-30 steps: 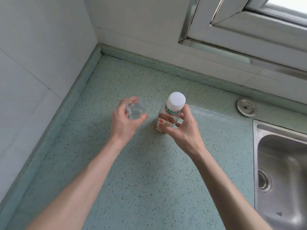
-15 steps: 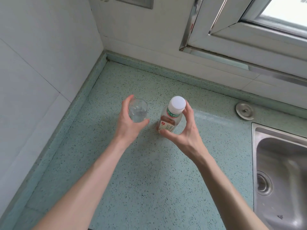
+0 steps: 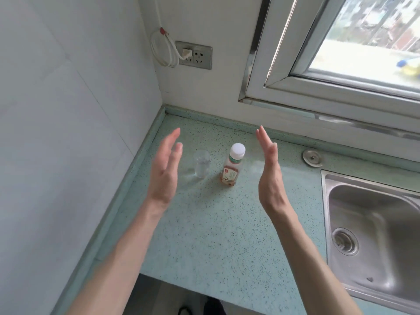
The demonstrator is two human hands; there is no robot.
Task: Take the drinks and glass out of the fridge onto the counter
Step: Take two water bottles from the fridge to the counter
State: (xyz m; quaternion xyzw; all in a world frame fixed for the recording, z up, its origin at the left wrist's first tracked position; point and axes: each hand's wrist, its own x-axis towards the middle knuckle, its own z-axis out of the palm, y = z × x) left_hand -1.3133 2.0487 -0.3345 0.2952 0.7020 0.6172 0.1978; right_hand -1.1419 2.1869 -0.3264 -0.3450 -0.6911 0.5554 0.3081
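A small bottle (image 3: 232, 165) with a white cap, a printed label and pale orange drink stands upright on the speckled green counter (image 3: 218, 223), just beside a clear glass (image 3: 201, 163) holding some water. The left hand (image 3: 166, 169) and right hand (image 3: 270, 171) hover either side, fingers straight, holding nothing. A steel sink (image 3: 372, 233) lies to the right under a window (image 3: 341, 53).

Bare counter (image 3: 216, 223) before glass (image 3: 201, 163) and bottle (image 3: 233, 165), wall left, sink (image 3: 372, 235) right
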